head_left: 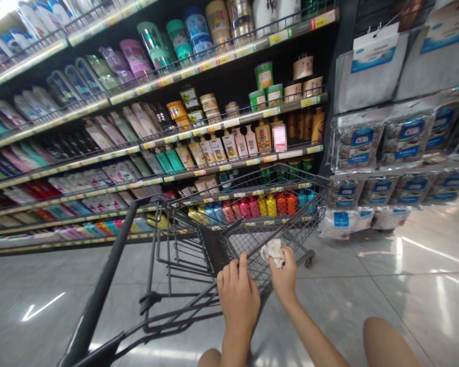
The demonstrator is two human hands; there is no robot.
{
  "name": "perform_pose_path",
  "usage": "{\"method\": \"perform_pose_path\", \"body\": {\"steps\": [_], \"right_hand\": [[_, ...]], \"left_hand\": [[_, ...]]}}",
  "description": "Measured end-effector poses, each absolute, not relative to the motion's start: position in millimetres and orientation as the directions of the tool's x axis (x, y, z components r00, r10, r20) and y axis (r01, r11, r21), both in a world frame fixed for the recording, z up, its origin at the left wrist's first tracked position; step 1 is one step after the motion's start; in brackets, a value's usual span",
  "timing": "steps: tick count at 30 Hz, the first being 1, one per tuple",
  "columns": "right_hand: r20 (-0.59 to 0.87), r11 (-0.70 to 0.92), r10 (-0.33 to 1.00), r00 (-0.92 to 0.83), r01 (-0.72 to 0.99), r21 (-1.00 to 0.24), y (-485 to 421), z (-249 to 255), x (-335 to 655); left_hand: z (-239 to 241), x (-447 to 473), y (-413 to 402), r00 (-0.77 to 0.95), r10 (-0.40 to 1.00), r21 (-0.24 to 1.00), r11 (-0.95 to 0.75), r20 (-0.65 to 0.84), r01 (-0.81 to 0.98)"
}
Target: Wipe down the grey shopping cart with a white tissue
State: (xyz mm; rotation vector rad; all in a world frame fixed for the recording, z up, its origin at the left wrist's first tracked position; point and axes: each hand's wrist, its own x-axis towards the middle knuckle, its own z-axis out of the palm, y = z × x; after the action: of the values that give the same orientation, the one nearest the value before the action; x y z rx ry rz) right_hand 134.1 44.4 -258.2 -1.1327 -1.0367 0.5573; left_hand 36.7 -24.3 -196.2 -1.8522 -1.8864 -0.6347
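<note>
A grey wire shopping cart [117, 262] stands before me, with its handle to the left and its basket stretching toward the shelves. My left hand [237, 290] is on the near top rail of the cart, four fingers bent over it and the index finger lifted a little; its thumb is mostly hidden. Just to the right, my right hand [285, 275] pinches a crumpled white tissue [273, 251] against or just above the same rail. Inside the cart, a dark folded panel [213, 247] shows near the child-seat end, and the mesh basket appears to hold no goods.
Long shelves [214, 165] of bottles and jars run behind the cart. On the right, a rack carries hanging packs of steel-wool-like scrubbers [361, 145]. Glossy grey tiles [352, 300] make up the floor. My bare knee [388, 344] shows at the lower right.
</note>
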Motion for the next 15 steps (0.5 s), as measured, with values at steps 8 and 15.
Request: {"method": "perform_pose_path", "body": {"steps": [8, 15], "right_hand": [[0.280, 0.238, 0.825, 0.490, 0.148, -0.960, 58.0, -305.3, 142.5], [0.253, 0.171, 0.847, 0.467, 0.210, -0.963, 63.3, -338.6, 153.4]], "left_hand": [[-195.3, 36.2, -25.8, -0.017, 0.809, -0.003, 0.024, 0.587, 1.000], [-199.7, 37.0, -24.9, -0.030, 0.779, 0.008, 0.032, 0.626, 0.999]]}}
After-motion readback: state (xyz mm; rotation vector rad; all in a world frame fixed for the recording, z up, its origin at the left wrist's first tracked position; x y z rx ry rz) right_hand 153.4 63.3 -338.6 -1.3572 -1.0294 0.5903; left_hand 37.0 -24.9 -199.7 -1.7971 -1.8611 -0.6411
